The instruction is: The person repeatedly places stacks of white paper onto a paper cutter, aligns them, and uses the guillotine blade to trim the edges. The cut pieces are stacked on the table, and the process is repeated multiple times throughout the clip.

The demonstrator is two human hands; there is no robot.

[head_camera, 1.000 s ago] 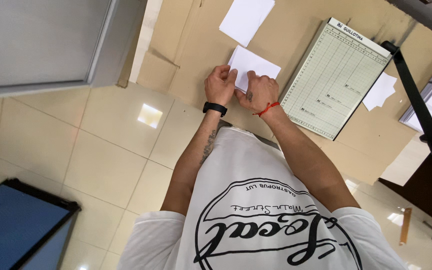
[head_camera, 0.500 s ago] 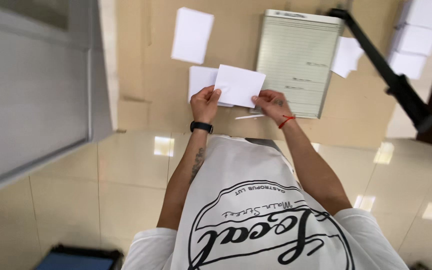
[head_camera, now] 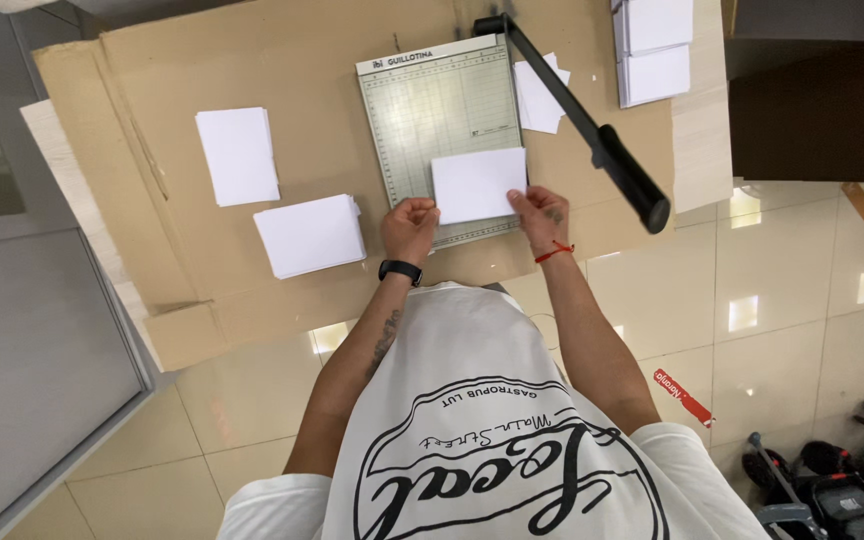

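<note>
Your left hand (head_camera: pixel 410 228) and right hand (head_camera: pixel 540 212) each pinch side of white sheet (head_camera: pixel 479 184), fingers clamped on its edges. Sheet lies flat on near end of cutter (head_camera: pixel 422 110). Cutter's black blade arm (head_camera: pixel 592 130) raised, off to right. Two paper stacks (head_camera: pixel 310 234) left of cutter on cardboard (head_camera: pixel 152 70), more stacks right of it.

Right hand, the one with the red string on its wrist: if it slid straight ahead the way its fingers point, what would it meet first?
The right hand already touches the white sheet; beyond it, probably the trimmer's raised black blade arm, though height is unclear.
</note>
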